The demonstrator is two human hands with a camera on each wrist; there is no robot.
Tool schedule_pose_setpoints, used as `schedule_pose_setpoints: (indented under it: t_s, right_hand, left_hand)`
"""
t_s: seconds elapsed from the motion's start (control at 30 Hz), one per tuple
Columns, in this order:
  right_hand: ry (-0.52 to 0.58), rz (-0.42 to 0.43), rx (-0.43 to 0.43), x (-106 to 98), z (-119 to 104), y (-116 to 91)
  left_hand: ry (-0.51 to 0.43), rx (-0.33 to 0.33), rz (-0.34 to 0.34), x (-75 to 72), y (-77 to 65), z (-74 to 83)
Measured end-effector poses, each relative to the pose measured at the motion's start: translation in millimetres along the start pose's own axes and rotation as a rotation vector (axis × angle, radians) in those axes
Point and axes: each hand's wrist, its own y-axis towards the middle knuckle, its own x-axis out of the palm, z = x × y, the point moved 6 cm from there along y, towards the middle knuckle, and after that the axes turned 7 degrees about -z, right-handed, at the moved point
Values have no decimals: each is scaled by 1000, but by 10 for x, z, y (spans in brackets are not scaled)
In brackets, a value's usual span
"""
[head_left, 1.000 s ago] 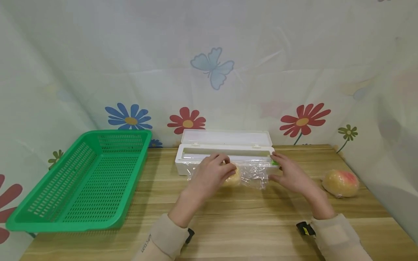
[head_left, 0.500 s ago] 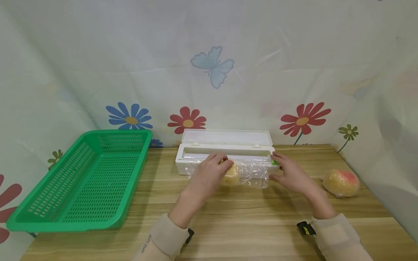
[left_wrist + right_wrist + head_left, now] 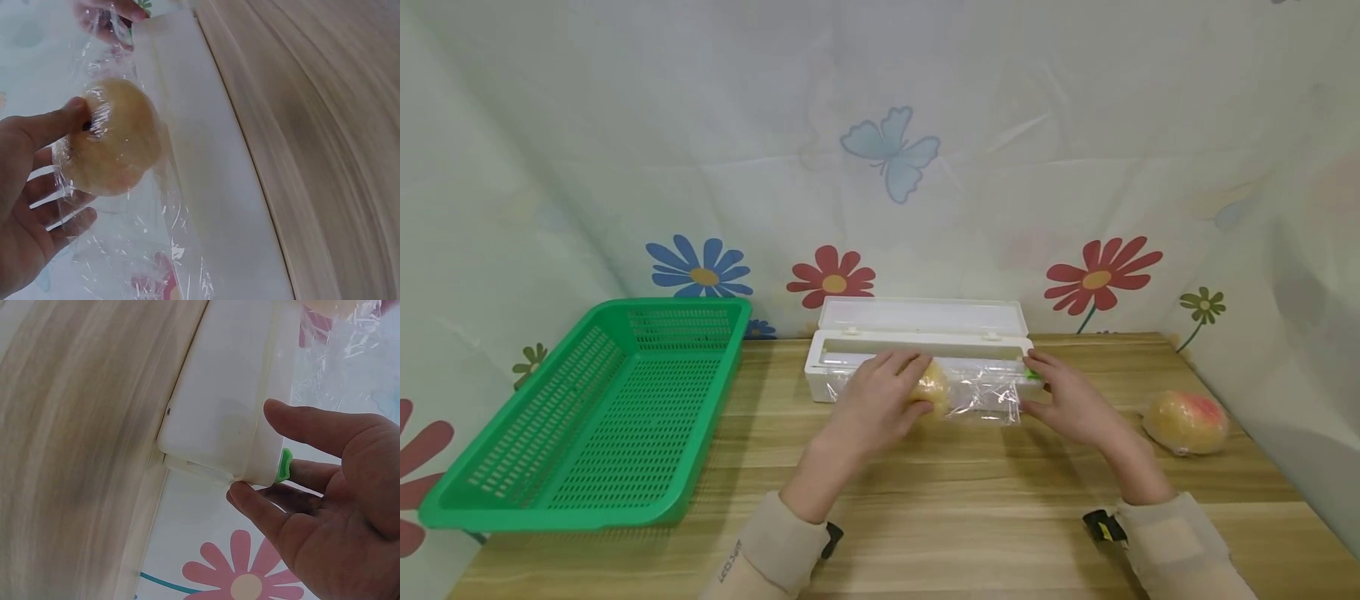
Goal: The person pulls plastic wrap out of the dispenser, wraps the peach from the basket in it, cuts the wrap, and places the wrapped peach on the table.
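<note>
My left hand [image 3: 880, 400] grips a yellow peach [image 3: 115, 137], thumb on its near side and fingers behind it, with clear cling film [image 3: 981, 396] draped around it. The film stretches from a white cling film dispenser [image 3: 206, 156], whose lid [image 3: 921, 317] stands raised and whose roll shows inside. At the dispenser's right end, my right hand [image 3: 1071, 400] holds the box between thumb and fingers, beside the green slider [image 3: 284, 465]. In the left wrist view, the peach hangs close to the dispenser's front. Part of the peach is hidden by the left hand in the head view.
A green plastic basket [image 3: 700, 467] sits on the left of the wooden table [image 3: 955, 517]. Another peach [image 3: 1186, 422], wrapped in film with a red blush, lies at the right edge. A flower-printed curtain [image 3: 970, 183] closes off the back and sides.
My left hand has shifted its grip, its fingers now reaching over the top of the peach. The film to the right looks more stretched. My right hand has stayed at the dispenser's end.
</note>
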Motion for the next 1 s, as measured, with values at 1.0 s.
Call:
schedule_pose_setpoints:
  t_s: [1.0]
  right_hand:
    - [-18,24,8,0,8,25]
  left_hand:
    - [70,-90,-27,115,48,-49]
